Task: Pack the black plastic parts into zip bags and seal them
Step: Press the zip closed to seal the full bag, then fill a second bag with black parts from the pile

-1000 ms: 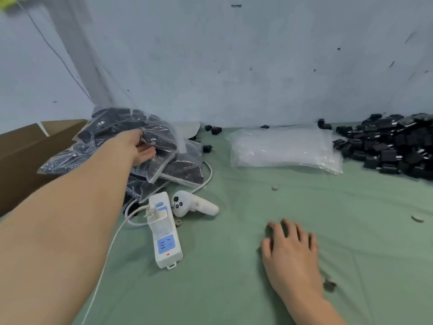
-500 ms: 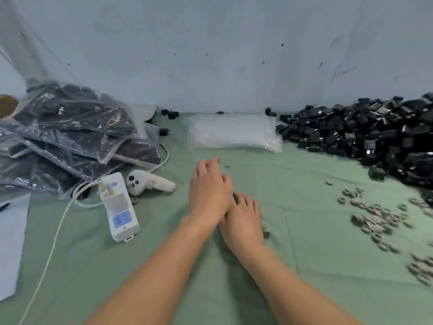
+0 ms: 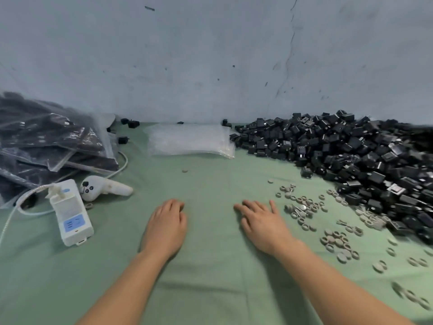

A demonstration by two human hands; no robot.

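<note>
1. From my remote seat, I see both of the person's hands lying palm-down on the green-covered tabletop (image 3: 210, 266), apart from each other, neither holding anything.
2. The left hand (image 3: 166, 225) has its fingers (image 3: 174, 206) close together and bent loosely downward, tips touching the cloth.
3. The right hand (image 3: 262, 221) has its fingers (image 3: 251, 205) straighter and spread a little, resting flat on the cloth just beside a scatter of small grey rings (image 3: 304, 212).
4. The loose black plastic parts (image 3: 351, 156) lie in a large heap at the right, against the wall, well apart from both hands.
5. A stack of empty clear zip bags (image 3: 189, 140) lies at the far middle of the tabletop, its right end touching the heap.
6. Filled zip bags (image 3: 51, 146), dark with parts, are piled at the far left.
7. In front of that pile lie a white power strip (image 3: 70, 212) and a white handheld controller (image 3: 103, 187), near the left hand but not touching it.
</note>
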